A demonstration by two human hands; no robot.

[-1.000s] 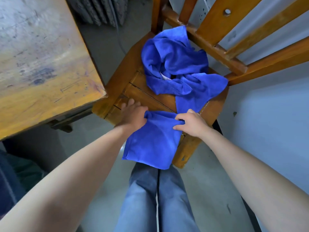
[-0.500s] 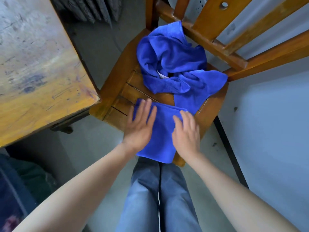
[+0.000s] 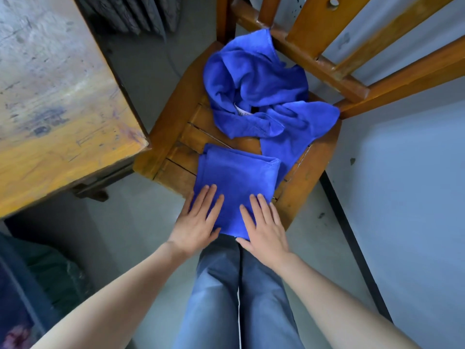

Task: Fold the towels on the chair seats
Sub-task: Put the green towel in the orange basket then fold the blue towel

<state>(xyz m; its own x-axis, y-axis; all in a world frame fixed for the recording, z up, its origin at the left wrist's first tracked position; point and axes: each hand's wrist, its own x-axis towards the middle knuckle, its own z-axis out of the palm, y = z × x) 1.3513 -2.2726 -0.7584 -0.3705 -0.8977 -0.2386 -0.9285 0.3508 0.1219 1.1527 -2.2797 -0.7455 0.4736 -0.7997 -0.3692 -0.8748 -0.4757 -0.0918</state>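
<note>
A folded blue towel (image 3: 236, 177) lies as a flat square on the front of the wooden chair seat (image 3: 171, 127), its near edge hanging slightly over the seat front. My left hand (image 3: 198, 220) lies flat on its near left part, fingers spread. My right hand (image 3: 264, 225) rests flat on its near right part. Neither hand grips anything. Behind it, a crumpled blue towel (image 3: 256, 89) is heaped at the back of the seat against the chair back (image 3: 327, 46), with a white label showing in its folds.
A worn wooden table (image 3: 57, 102) stands at the left, its corner close to the chair. A pale wall (image 3: 407, 185) runs along the right. My legs in blue jeans (image 3: 239, 298) are just before the chair. Dark fabric lies at the lower left.
The folded half was laid over onto the seat. Both hands went from pinching the towel's edge to lying flat, then slid back along it toward its near edge.
</note>
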